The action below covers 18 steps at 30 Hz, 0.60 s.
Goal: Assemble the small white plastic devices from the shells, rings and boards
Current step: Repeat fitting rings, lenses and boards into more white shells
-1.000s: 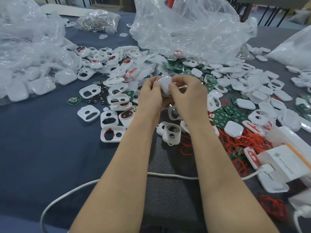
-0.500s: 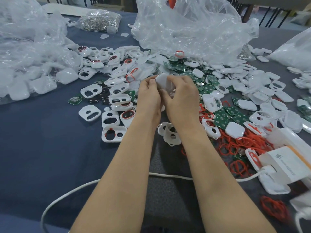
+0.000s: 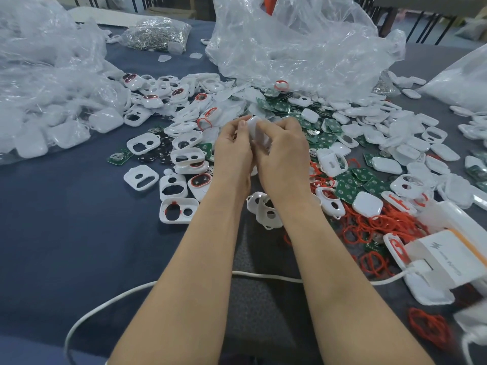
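Both hands meet above the middle of the table around one small white plastic device (image 3: 255, 129). My left hand (image 3: 232, 151) grips its left side and my right hand (image 3: 283, 154) grips its right side, fingers curled over it. Most of the device is hidden by my fingers. White shells with cut-outs (image 3: 143, 144) lie to the left, some fitted with red rings (image 3: 200, 180). Green boards (image 3: 347, 191) and loose red rings (image 3: 369, 225) lie to the right. Closed white shells (image 3: 367, 204) are scattered among them.
Clear plastic bags (image 3: 290, 48) of parts stand at the back and at the left (image 3: 39, 101). A bag of metal pieces (image 3: 155, 32) sits far back. A white charger box (image 3: 445, 256) lies at right, its white cable (image 3: 110, 304) running across the dark blue cloth.
Both hands, with the device between them, have shifted slightly left and away from me. The device has turned in my fingers, and less of it shows now.
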Each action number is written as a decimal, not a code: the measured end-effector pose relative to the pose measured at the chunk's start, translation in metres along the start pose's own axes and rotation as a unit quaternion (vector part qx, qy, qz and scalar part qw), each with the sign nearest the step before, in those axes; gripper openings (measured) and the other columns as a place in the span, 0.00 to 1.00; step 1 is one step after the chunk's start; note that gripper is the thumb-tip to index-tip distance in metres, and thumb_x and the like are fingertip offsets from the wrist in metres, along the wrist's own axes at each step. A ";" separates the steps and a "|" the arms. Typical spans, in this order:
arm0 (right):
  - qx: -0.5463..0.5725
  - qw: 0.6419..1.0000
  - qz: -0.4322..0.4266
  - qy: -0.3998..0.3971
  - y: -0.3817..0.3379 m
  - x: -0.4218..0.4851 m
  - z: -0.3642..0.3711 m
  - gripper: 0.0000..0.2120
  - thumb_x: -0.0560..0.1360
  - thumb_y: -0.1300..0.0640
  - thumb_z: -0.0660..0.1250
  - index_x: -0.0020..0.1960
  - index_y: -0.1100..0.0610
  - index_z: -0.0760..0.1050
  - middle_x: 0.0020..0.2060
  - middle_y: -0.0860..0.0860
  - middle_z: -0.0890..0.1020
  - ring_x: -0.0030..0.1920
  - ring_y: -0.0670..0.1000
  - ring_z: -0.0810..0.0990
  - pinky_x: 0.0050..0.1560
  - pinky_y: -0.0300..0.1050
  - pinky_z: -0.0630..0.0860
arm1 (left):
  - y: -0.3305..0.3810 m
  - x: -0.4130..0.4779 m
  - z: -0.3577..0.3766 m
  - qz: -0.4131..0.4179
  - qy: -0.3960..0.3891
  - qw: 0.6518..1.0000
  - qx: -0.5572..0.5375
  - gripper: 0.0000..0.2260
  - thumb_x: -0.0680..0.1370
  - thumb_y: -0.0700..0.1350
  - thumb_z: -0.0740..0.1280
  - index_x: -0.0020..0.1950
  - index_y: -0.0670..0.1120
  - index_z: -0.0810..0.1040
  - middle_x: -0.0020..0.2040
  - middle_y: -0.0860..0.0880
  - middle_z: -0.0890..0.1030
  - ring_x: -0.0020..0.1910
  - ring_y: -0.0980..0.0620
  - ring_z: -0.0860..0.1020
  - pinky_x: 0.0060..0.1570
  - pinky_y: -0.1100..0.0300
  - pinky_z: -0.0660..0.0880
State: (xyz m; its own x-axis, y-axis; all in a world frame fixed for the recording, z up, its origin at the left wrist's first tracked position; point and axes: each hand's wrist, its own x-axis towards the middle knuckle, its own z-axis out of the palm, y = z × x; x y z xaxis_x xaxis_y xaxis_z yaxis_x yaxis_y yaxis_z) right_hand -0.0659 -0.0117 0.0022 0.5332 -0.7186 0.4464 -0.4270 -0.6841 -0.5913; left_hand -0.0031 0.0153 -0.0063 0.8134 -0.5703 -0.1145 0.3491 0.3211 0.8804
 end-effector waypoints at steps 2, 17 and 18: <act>-0.003 1.000 0.001 0.002 0.000 0.000 0.000 0.11 0.77 0.58 0.66 0.58 0.56 0.80 0.47 0.53 0.70 0.52 0.57 0.72 0.48 0.40 0.65 | 0.000 -0.001 0.000 0.013 0.003 1.000 0.026 0.09 0.84 0.40 0.56 0.50 0.45 0.75 0.49 0.38 0.77 0.45 0.46 0.74 0.46 0.53 0.75; -0.022 1.000 -0.017 0.016 0.003 -0.001 0.004 0.13 0.80 0.54 0.62 0.60 0.55 0.79 0.50 0.54 0.72 0.53 0.56 0.70 0.51 0.40 0.65 | -0.003 -0.001 -0.004 0.022 -0.016 0.997 0.068 0.06 0.81 0.37 0.61 0.55 0.45 0.75 0.46 0.41 0.81 0.43 0.48 0.79 0.45 0.56 0.77; -0.021 1.000 -0.020 0.007 0.004 -0.001 0.005 0.13 0.79 0.54 0.63 0.60 0.55 0.79 0.50 0.55 0.72 0.53 0.56 0.70 0.50 0.39 0.64 | -0.002 0.000 -0.005 0.016 -0.004 0.998 0.060 0.06 0.81 0.37 0.60 0.54 0.45 0.75 0.46 0.41 0.80 0.40 0.48 0.79 0.41 0.57 0.76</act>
State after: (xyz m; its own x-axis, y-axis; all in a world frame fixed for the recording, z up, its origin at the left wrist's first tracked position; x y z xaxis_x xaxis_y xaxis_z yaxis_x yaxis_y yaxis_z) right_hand -0.0642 -0.0130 -0.0037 0.5393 -0.6927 0.4789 -0.4368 -0.7163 -0.5442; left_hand -0.0015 0.0187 -0.0107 0.8187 -0.5683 -0.0824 0.2645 0.2458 0.9325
